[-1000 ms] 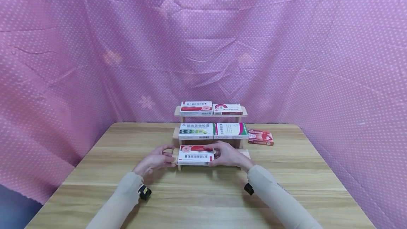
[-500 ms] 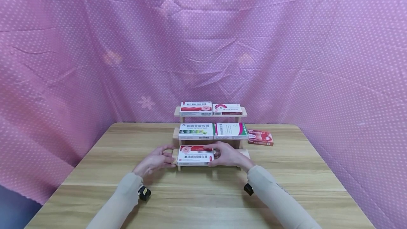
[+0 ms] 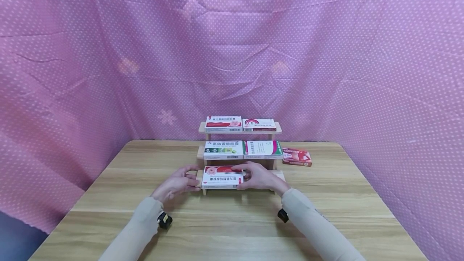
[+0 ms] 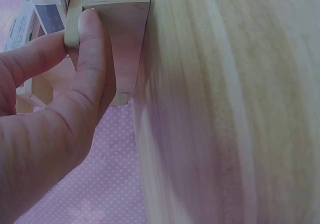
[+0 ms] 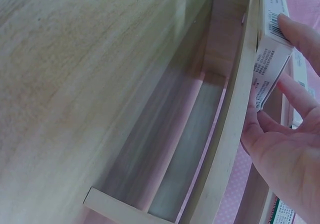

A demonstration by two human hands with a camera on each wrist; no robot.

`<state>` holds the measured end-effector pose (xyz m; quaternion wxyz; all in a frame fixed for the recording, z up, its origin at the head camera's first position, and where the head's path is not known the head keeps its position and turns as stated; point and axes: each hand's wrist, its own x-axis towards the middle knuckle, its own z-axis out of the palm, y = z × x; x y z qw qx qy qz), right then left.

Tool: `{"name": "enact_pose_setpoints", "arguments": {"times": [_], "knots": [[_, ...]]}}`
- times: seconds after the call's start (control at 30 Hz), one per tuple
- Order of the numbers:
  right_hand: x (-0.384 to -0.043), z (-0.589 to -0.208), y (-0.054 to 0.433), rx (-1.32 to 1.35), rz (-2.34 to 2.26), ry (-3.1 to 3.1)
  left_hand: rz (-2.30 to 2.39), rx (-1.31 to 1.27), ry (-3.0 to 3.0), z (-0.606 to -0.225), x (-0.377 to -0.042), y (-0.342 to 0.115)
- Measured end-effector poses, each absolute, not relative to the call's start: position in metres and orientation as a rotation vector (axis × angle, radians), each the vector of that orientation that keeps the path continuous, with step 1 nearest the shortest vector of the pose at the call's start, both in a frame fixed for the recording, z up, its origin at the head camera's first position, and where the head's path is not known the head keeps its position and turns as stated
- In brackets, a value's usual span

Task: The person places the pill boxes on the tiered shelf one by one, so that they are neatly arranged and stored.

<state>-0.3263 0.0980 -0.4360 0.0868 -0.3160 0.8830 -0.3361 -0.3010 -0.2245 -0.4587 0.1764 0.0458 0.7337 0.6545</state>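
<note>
A three-step wooden rack (image 3: 200,127) stands on the table with medicine boxes on its steps. On the lowest step lies a white and red medicine box (image 3: 222,178), its printing upside down in the head view. My right hand (image 3: 259,176) grips that box at its right end, thumb and fingers on its edges, as the right wrist view also shows. At the left end of the same step, my left hand (image 3: 175,183) pinches the wooden board (image 4: 74,31) between thumb and fingers. The right part of the lowest step is partly hidden behind my right hand.
A white and green box (image 3: 224,150) and a white, magenta and green box (image 3: 262,148) fill the middle step. Two red and white boxes, left (image 3: 223,123) and right (image 3: 259,125), lie on top. A red box (image 3: 297,156) lies on the table (image 3: 232,228) beside the rack.
The medicine box on the lowest step has slid very slightly left with my right hand. My left hand keeps its place on the board.
</note>
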Motion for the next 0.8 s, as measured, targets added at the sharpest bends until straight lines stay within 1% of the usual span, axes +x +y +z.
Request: {"name": "enact_pose_setpoints", "arguments": {"times": [0.43, 0.8], "knots": [[-0.327, -0.439, 0.100, -0.935, -1.037, 2.619, 1.860, 0.116, 2.083, -0.461, -0.301, -0.223], [-0.322, -0.436, 0.122, -0.838, -1.172, 2.546, 1.868, 0.097, 2.085, -0.460, -0.301, -0.223]]}}
